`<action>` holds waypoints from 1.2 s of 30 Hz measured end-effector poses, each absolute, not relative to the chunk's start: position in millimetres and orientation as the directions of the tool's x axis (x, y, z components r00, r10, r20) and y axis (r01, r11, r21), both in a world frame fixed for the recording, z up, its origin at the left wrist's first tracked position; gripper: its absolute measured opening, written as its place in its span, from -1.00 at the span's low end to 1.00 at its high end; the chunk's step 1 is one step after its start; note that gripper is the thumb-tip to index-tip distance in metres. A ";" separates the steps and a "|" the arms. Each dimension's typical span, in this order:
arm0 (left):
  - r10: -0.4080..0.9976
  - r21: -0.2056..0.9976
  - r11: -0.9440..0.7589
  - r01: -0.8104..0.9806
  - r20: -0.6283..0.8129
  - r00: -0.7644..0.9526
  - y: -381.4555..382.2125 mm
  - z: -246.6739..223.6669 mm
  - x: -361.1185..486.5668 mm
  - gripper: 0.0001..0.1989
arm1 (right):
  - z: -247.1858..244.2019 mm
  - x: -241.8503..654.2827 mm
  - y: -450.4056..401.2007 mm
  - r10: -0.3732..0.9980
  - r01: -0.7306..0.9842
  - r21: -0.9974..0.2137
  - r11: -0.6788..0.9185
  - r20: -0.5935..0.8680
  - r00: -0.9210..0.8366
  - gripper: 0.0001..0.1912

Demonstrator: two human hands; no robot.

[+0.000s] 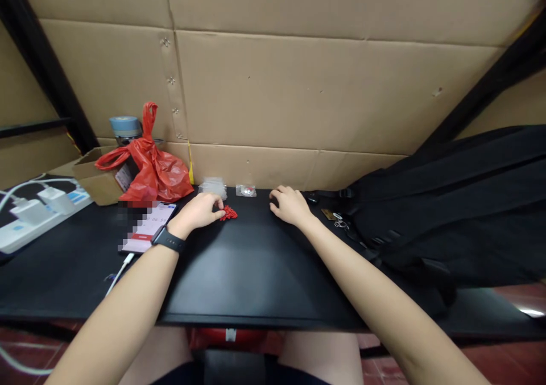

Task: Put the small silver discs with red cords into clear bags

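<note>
My left hand, with a dark watch on its wrist, is at the left edge of a small heap of red pieces on the black table. Its thumb and index finger come together in a pinch on the red pieces at that edge. My right hand rests on the table to the right, palm down, its fingers loosely bent and apart with nothing in them. Behind the heap lie a stack of clear plastic bags and a small clear packet with something red and white inside.
A phone with a white cable lies left of my left wrist. Further left are a red plastic bag, a cardboard box and a power strip. Keys and a black backpack are at the right. Cardboard stands behind.
</note>
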State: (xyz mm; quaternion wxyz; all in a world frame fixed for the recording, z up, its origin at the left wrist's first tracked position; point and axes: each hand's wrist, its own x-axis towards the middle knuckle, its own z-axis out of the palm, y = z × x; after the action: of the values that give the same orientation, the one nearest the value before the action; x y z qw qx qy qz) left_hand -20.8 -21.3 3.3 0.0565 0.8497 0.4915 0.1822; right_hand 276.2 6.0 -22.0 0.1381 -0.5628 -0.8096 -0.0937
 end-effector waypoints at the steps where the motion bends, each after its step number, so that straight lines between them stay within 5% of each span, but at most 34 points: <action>1: 0.871 0.275 -0.487 0.829 0.223 0.438 -22.1 3.3 -20.0 -0.84 | -21.7 287.0 0.5 0.894 0.946 -0.016 0.323 0.334 -0.299 -0.74; 6: 0.907 0.251 -0.419 0.873 0.152 0.392 -21.9 -4.3 -15.8 -0.83 | -27.1 331.5 -12.7 0.932 0.963 -0.173 0.206 0.336 -0.139 -0.66; 11: 0.896 0.260 -0.440 0.860 0.186 0.402 -21.7 -10.0 -13.3 -0.91 | -38.5 346.2 -11.7 0.942 0.873 -0.407 0.267 0.302 -0.147 -0.62; 23: 0.883 0.402 -0.470 0.786 0.204 0.423 -32.3 17.9 -17.8 -0.87 | -34.6 346.2 -13.1 0.954 0.840 -0.471 0.269 0.249 -0.166 -0.67; 28: 0.829 0.455 -0.559 0.693 0.327 0.454 -32.9 16.7 -11.8 -0.87 | -31.0 343.4 -15.7 0.934 0.787 -0.537 0.303 0.331 -0.134 -0.68; 36: 0.717 0.385 -0.685 0.618 0.509 0.477 -42.4 11.2 12.5 -0.82 | -18.0 293.9 -41.9 0.867 0.417 -0.762 0.496 0.462 -0.187 -0.63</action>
State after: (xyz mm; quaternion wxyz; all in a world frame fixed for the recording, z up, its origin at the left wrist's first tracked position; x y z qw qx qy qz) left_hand 12.5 -42.4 11.2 0.0741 0.8561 0.3898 0.3310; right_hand 293.9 -41.9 -18.0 0.4621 -0.4393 -0.7309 0.2434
